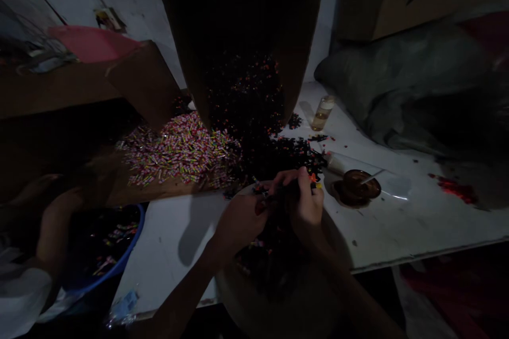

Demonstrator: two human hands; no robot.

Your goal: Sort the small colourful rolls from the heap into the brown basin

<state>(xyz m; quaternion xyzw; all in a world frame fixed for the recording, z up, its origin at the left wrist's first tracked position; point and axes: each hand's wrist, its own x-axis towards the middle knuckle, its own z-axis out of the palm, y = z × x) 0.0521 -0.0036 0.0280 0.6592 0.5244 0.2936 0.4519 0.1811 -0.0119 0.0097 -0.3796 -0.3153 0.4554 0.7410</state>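
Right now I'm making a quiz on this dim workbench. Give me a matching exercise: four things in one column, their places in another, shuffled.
Things:
1. small bottle
2. blue basin
3. brown dish
4. tall cardboard box

Places:
A. bottom left, below the table edge
B. right of the hands
C. at the back, over the dark pile
D. right of the box's foot

Pairs: 1-D, 2-A, 3-B, 4-C

Place: dim, makeshift home workshop for small piecework.
Bench: worn white tabletop [397, 222], stained.
Stock: heap of small wrapped pieces [178, 151] spilling from tilted cardboard box [238, 37].
Supplies: glass bottle [323, 113], dish of brown liquid [360, 186].
Storage: blue basin [133, 246] beside the table.
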